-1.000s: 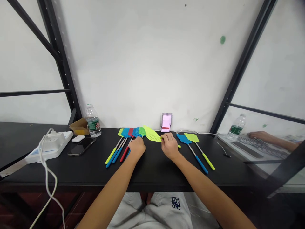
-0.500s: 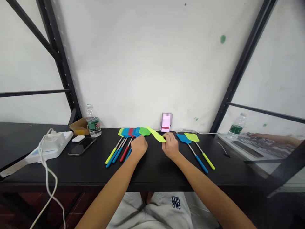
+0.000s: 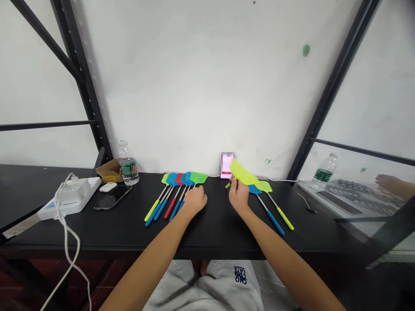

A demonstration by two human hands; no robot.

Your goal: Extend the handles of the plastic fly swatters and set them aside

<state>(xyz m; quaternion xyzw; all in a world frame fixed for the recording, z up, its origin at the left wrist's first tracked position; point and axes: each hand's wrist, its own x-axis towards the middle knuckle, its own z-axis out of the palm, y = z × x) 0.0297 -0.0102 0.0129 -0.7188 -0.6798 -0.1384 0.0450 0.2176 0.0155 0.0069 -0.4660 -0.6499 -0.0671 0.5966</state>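
Observation:
My right hand point(image 3: 239, 193) is closed around a yellow-green fly swatter point(image 3: 243, 173), whose head is raised above the table and slants down to the right. That head partly covers a blue fly swatter point(image 3: 274, 221) lying beneath it. My left hand point(image 3: 195, 198) is closed over the shaft of a green fly swatter point(image 3: 199, 177); the grip part is hidden under the hand. To its left several fly swatters lie side by side with heads away from me, among them a red one point(image 3: 170, 208) and a yellow-green one point(image 3: 151, 211).
Another yellow-green swatter point(image 3: 285, 218) lies at the right. A lit phone point(image 3: 226, 166) leans at the wall. On the left are a water bottle point(image 3: 128, 166), a dark phone point(image 3: 113, 198), a white case point(image 3: 108, 187), a cardboard box point(image 3: 109, 172) and a power strip point(image 3: 69, 198). A short cable point(image 3: 309, 210) lies right.
My right hand has moved a little right with the yellow-green fly swatter, whose head has swung right over the blue one. My left hand has shifted slightly right.

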